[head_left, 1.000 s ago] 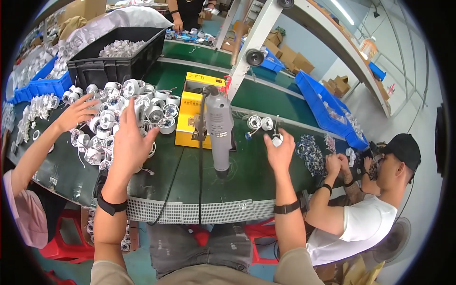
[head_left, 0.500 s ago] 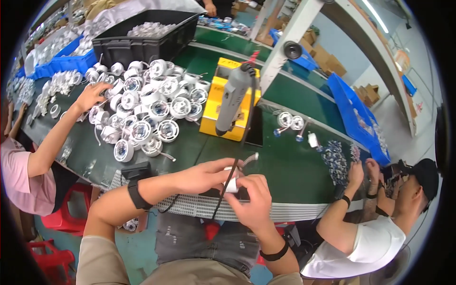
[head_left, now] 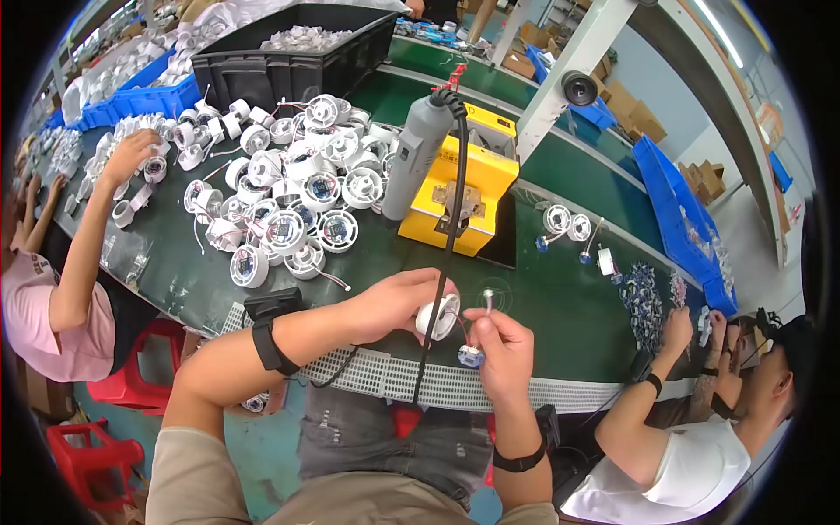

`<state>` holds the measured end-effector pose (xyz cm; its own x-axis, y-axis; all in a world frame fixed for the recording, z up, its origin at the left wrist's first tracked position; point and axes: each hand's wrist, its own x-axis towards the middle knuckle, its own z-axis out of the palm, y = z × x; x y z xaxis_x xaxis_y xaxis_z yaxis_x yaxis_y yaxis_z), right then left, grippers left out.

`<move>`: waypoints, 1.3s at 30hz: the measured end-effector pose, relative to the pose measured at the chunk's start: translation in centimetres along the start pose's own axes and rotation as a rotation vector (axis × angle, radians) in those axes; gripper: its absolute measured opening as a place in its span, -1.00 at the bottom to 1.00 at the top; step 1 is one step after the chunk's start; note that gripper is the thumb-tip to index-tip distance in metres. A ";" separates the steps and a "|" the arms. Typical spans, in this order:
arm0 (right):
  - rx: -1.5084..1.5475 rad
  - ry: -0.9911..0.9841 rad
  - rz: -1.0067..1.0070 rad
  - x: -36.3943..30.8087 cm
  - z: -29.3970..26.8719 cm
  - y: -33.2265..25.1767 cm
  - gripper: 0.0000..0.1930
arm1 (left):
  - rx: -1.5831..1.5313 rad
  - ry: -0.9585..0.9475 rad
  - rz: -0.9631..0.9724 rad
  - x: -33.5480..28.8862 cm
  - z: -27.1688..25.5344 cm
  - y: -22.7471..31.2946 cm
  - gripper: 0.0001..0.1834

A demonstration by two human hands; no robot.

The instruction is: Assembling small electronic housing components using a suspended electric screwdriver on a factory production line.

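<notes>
Near the table's front edge, my left hand (head_left: 394, 302) is closed round a white round plastic housing (head_left: 437, 318), its open face turned to the right. Thin wires run from the housing toward my right hand (head_left: 507, 348), which pinches the wire lead between thumb and fingers. A white plug (head_left: 488, 296) sticks up above that pinch. Just left of the right thumb hangs a small blue-and-white circuit board (head_left: 471, 356). A dark cable passes in front of the housing. Beyond my left hand lies a heap of similar white housings (head_left: 302, 175) with wires and boards inside.
A grey electric screwdriver (head_left: 415, 157) hangs before a yellow machine (head_left: 459, 223). Behind the heap stands a black bin (head_left: 254, 74). Loose circuit boards (head_left: 643, 306) lie at right, near a blue tray (head_left: 669, 206). Co-workers sit left and right; the left one's hand (head_left: 133, 156) reaches among parts.
My hands have drawn apart; the housing's open face and the dangling board now show. The view has shifted a little. The left co-worker's hand has moved off the heap toward the far left.
</notes>
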<state>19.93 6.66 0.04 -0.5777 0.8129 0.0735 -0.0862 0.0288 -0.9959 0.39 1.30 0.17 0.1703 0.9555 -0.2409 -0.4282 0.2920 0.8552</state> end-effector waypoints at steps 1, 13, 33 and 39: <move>0.005 0.003 0.003 0.0 0.2 0.0 -0.81 | -0.002 0.034 -0.005 0.0 0.3 0.0 -0.65; -0.619 0.148 -0.239 0.5 2.4 -0.1 -0.76 | 0.110 0.112 0.055 0.2 0.9 -0.1 -0.40; -0.052 -0.006 -0.164 0.2 0.4 -0.6 -0.79 | -0.031 0.011 0.154 0.3 0.7 -0.4 -0.52; 0.037 0.149 -0.076 0.5 2.3 -0.1 -0.84 | -0.072 -0.104 0.166 0.0 0.6 -1.1 -0.49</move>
<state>17.79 5.72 0.35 -0.4418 0.8866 0.1368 -0.1563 0.0741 -0.9849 1.40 0.97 -0.45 0.1812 0.9823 -0.0478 -0.5201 0.1370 0.8431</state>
